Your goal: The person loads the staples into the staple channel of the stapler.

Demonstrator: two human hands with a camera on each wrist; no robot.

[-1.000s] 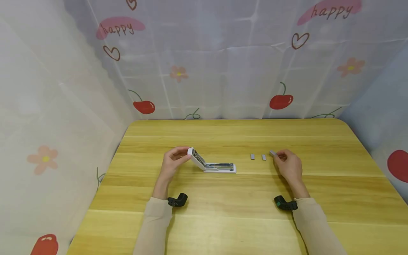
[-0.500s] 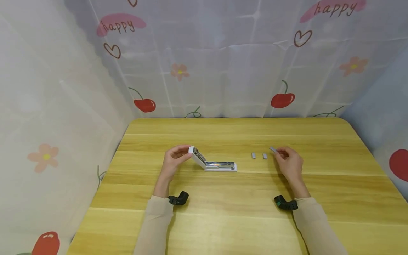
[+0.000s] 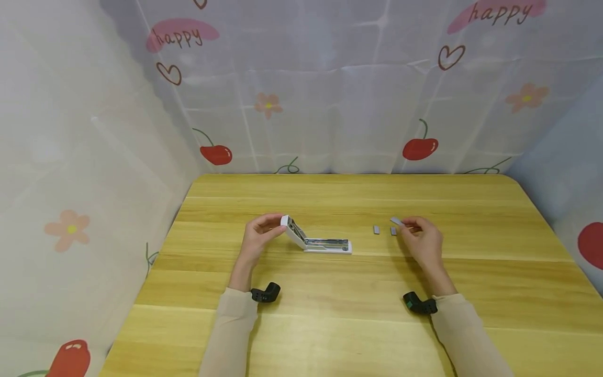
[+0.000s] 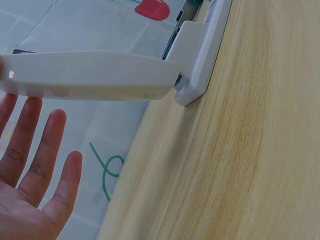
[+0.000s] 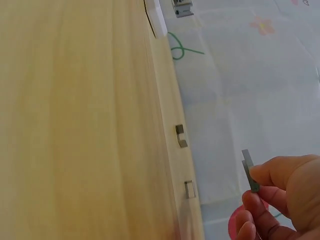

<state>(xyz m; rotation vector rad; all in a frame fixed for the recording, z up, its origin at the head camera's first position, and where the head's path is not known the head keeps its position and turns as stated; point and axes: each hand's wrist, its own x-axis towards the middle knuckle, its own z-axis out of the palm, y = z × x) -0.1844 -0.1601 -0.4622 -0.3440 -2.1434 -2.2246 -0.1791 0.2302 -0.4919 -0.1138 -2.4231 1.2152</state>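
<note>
A white stapler (image 3: 327, 250) stands on the table with its top swung up and its metal staple channel showing. My left hand (image 3: 256, 236) pinches the raised end of that top between thumb and fingertips; in the left wrist view the lower fingers (image 4: 37, 170) spread beneath the white top (image 4: 100, 75). Off to the right, my right hand (image 3: 424, 241) pinches a strip of staples (image 3: 396, 221) above the table, also seen as a grey strip (image 5: 249, 172) in the right wrist view. Two short staple strips, one left (image 3: 376, 230) and one right (image 3: 393, 231), lie between the stapler and that hand.
The wooden table (image 3: 330, 303) has a rounded far edge, with a patterned curtain (image 3: 320, 120) hanging behind it and more on both sides. Each wrist wears a black camera, one on the left (image 3: 266, 293) and one on the right (image 3: 419, 303).
My right hand has shifted slightly left with its staple strip, which now hovers near the right-hand loose strip. The left hand keeps its hold on the stapler's top. The view has shifted slightly.
</note>
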